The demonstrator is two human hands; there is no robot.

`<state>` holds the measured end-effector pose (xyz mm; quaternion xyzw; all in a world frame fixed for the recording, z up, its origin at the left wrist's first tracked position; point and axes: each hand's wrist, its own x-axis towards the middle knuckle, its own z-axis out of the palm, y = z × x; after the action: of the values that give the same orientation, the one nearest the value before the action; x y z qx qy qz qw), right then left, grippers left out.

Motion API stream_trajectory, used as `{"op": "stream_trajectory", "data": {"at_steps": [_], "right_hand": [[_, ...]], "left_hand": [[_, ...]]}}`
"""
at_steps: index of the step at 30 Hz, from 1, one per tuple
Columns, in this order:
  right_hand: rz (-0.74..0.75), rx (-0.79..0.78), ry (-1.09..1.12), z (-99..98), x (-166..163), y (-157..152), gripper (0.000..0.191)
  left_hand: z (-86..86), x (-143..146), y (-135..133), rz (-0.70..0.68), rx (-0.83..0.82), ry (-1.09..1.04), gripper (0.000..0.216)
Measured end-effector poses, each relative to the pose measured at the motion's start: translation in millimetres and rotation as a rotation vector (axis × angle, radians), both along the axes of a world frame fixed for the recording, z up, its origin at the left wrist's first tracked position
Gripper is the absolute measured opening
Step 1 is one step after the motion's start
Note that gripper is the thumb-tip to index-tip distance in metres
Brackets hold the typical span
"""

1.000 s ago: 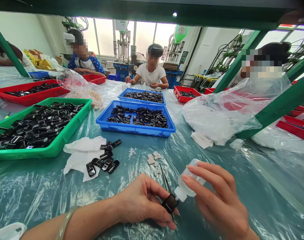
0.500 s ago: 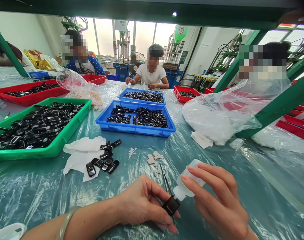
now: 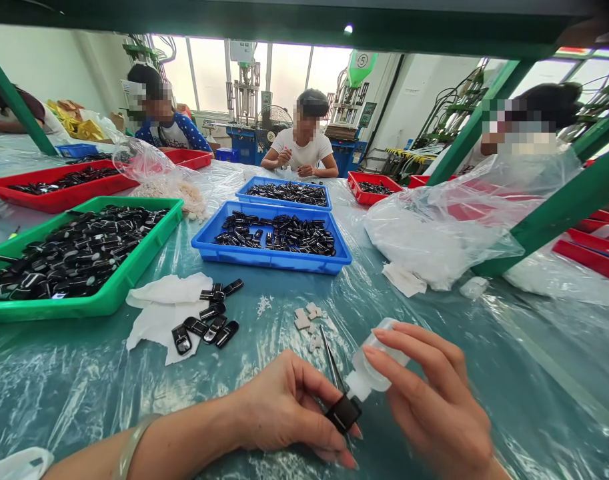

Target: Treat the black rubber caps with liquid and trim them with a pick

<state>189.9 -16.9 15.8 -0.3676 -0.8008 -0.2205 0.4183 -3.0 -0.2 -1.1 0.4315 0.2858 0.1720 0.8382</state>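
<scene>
My left hand (image 3: 284,407) pinches a small black plastic part (image 3: 343,413) between thumb and fingers, just above the plastic-covered table. My right hand (image 3: 434,407) grips a small translucent squeeze bottle (image 3: 371,367), tilted so its white nozzle touches the black part. Thin metal tweezers (image 3: 330,357) lie on the table just behind the part. Several loose black parts (image 3: 209,320) rest on a white cloth (image 3: 159,310) to the left. Small white pads (image 3: 307,317) lie beyond the tweezers.
A green tray (image 3: 109,297) of black parts stands at the left; blue trays (image 3: 269,257) sit ahead, red trays (image 3: 59,193) farther back. A clear plastic bag (image 3: 434,233) lies at the right beside a green frame strut (image 3: 559,213). Other people sit across the table.
The bottle in my right hand has shifted slightly up and left while its nozzle stays at the black part. My left hand stays put.
</scene>
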Motion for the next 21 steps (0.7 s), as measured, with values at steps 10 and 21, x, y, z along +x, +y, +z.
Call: {"op": "stream_trajectory", "data": {"at_steps": [10, 21], "right_hand": [[0.064, -0.051, 0.018, -0.9, 1.1, 1.7, 0.039], [0.08, -0.059, 0.008, -1.7, 3.1, 3.5, 0.039]], "left_hand": [[0.2, 0.4, 0.2, 0.01, -0.003, 0.005, 0.022], [1.1, 0.4, 1.0, 0.014, 0.006, -0.01, 0.02]]}}
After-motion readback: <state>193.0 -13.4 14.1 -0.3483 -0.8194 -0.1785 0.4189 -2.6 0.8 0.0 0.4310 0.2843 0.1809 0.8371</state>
